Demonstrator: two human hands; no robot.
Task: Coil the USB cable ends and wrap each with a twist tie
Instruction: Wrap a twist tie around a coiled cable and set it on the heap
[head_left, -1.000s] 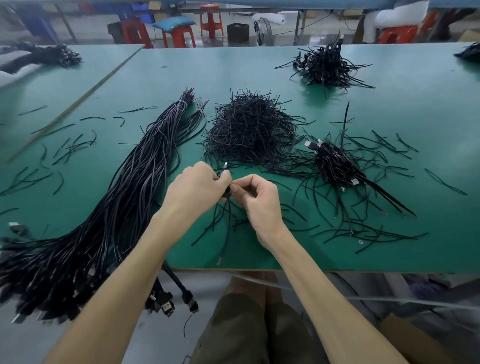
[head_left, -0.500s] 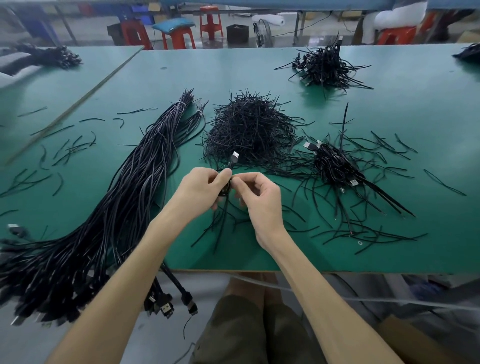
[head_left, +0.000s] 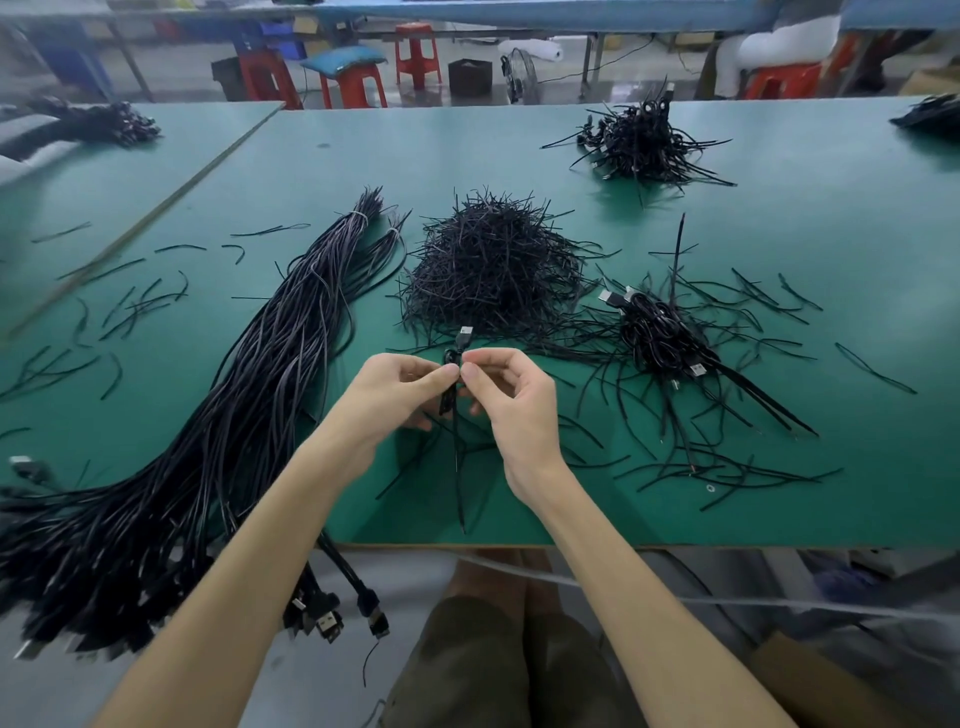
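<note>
Two hands, one cable: the left hand (head_left: 395, 387) and right hand (head_left: 511, 395) meet above the near edge of a green table (head_left: 831, 234). Each pinches the coiled end of the cable (head_left: 464, 336) between thumb and forefinger, the fingertips almost touching. The plug stands upright just above the fingers and the cable's tail hangs down to the table top. We cannot tell whether a tie is already round the coil.

The only container we can make out is a black box (head_left: 470, 75) on the floor beyond the table; what it holds is hidden from us.

On this table we count four main black masses. A long bundle (head_left: 249, 405) of straight cables runs down the left side, banded near its far end, with several plugs drooping over the near edge. A heap of ties (head_left: 493, 270) sits in the middle, just behind the hands. A near pile (head_left: 660, 332) of coiled cables lies to the right among scattered loose ties, and a far pile (head_left: 644, 140) sits well behind it. A fifth dark mass is cut off at the right edge, and a sixth lies on the next table to the left.

Behind stand at least four red stools (head_left: 418, 49), one with a blue cushion.
</note>
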